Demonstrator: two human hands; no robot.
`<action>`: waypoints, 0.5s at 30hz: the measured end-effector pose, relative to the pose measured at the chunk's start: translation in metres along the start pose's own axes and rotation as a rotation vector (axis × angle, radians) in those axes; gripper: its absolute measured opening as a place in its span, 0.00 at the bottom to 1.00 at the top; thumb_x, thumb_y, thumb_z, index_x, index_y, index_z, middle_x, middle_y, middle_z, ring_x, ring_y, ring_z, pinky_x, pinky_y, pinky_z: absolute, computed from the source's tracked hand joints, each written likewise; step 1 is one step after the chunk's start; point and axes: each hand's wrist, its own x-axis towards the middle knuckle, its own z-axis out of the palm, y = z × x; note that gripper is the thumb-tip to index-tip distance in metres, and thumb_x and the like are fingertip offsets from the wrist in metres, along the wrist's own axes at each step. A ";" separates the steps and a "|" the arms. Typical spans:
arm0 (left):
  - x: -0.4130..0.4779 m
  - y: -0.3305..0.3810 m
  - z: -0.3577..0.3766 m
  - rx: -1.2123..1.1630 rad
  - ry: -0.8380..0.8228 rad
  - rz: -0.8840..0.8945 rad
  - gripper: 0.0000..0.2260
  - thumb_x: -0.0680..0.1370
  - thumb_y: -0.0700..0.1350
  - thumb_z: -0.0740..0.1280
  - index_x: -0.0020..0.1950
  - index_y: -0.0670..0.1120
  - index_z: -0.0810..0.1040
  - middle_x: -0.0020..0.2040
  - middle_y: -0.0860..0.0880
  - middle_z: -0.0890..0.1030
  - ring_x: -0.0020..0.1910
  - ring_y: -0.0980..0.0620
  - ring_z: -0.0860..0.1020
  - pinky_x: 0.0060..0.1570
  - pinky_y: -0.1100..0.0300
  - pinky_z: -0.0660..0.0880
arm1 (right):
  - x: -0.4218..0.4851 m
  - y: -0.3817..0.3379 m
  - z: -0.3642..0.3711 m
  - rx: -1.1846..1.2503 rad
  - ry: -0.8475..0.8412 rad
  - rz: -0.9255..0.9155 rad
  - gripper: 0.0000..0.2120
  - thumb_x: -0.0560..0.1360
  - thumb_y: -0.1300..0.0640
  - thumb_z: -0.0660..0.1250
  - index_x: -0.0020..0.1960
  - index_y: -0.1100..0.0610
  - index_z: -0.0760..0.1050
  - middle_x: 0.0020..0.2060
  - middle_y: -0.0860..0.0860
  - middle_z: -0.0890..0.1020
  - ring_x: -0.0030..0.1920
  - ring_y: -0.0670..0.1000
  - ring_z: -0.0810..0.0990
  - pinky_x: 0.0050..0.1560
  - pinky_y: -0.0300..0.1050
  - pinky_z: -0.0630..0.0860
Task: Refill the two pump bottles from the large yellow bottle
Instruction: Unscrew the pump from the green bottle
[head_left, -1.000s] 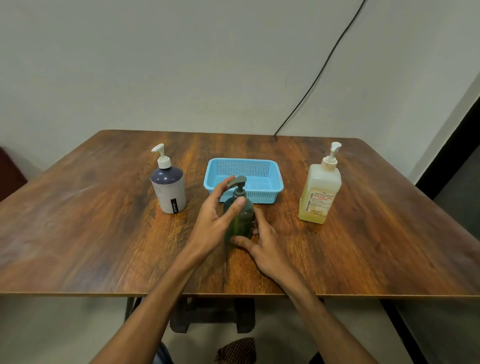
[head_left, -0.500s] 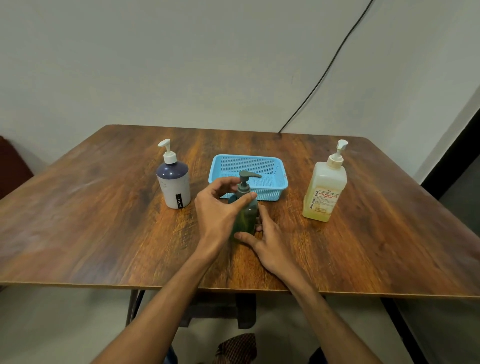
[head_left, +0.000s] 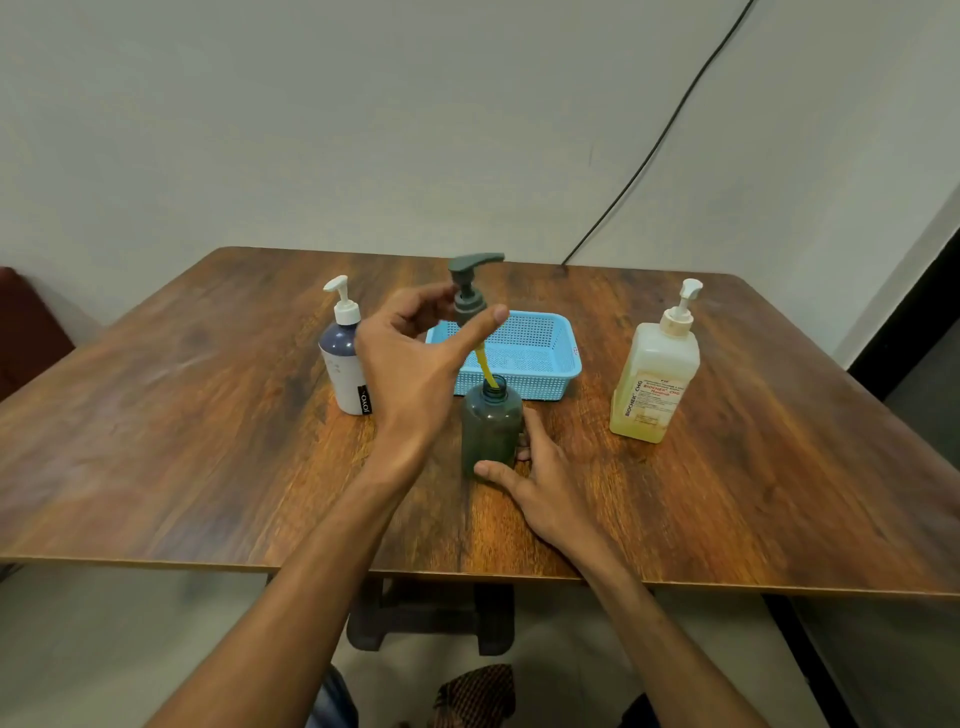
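A small dark green bottle (head_left: 491, 426) stands open-necked at the table's middle. My right hand (head_left: 540, 467) grips its base from the right. My left hand (head_left: 421, 358) holds the grey pump head (head_left: 470, 291) lifted above the neck; its yellow dip tube (head_left: 485, 366) still reaches into the bottle's mouth. A white and dark blue pump bottle (head_left: 345, 358) stands upright to the left, partly behind my left hand. The large yellow bottle (head_left: 655, 379) with a white pump stands upright to the right.
A light blue mesh basket (head_left: 530, 348) sits just behind the green bottle. The wooden table (head_left: 182, 441) has its front edge near me. A black cable (head_left: 654, 145) runs down the wall to the table's back edge.
My left hand has lifted the grey pump head up out of the green bottle, drawing out the yellow tube. My right hand stays on the bottle's base.
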 end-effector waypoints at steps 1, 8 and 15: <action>0.001 0.006 -0.003 -0.011 0.016 0.024 0.18 0.69 0.47 0.80 0.54 0.40 0.83 0.49 0.47 0.86 0.49 0.50 0.85 0.52 0.50 0.82 | 0.000 0.000 0.000 -0.001 -0.001 0.006 0.34 0.73 0.46 0.74 0.73 0.37 0.60 0.68 0.41 0.74 0.64 0.41 0.74 0.60 0.43 0.75; 0.002 0.020 -0.028 0.021 0.118 0.161 0.17 0.70 0.48 0.80 0.54 0.43 0.82 0.49 0.47 0.85 0.48 0.47 0.83 0.48 0.53 0.81 | 0.000 0.001 0.000 0.002 0.000 0.005 0.34 0.72 0.46 0.74 0.73 0.36 0.61 0.65 0.39 0.76 0.61 0.37 0.75 0.56 0.36 0.73; -0.028 -0.035 -0.046 0.226 0.004 0.158 0.15 0.71 0.43 0.78 0.54 0.44 0.80 0.52 0.50 0.81 0.50 0.54 0.81 0.46 0.68 0.77 | 0.000 0.003 0.000 0.010 0.006 -0.012 0.36 0.72 0.46 0.75 0.74 0.38 0.61 0.66 0.42 0.76 0.61 0.40 0.76 0.57 0.38 0.74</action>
